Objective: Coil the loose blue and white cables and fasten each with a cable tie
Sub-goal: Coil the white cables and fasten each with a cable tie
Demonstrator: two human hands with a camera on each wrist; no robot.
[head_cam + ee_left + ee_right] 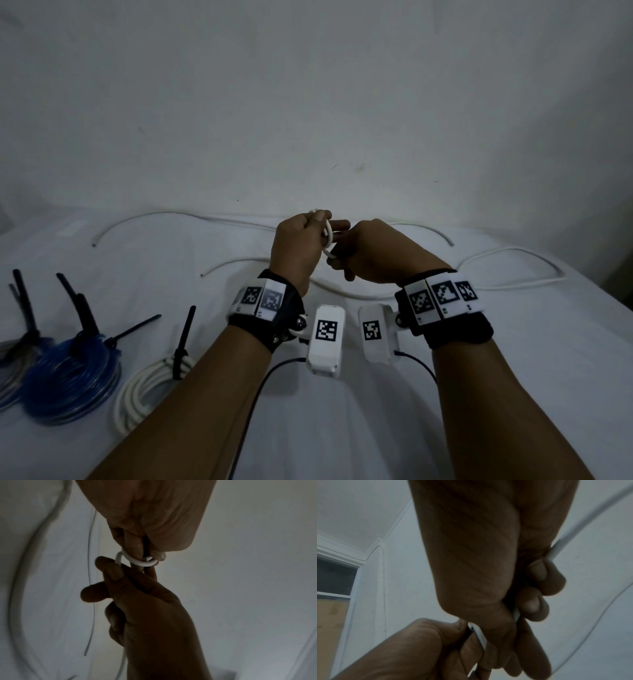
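Bare forearms, no sleeves. On the left hand (297, 251) side, a black wrist strap (270, 320) carries a white band of square black-and-white coded markers (257, 298), with a metal stud showing. Matching black strap (455, 329) and marker band (442, 296) behind the right hand (373, 255). Each wrist bears a white camera box (325, 339), (376, 333) stamped with its own marker, thin black cables (255, 394) trailing back.
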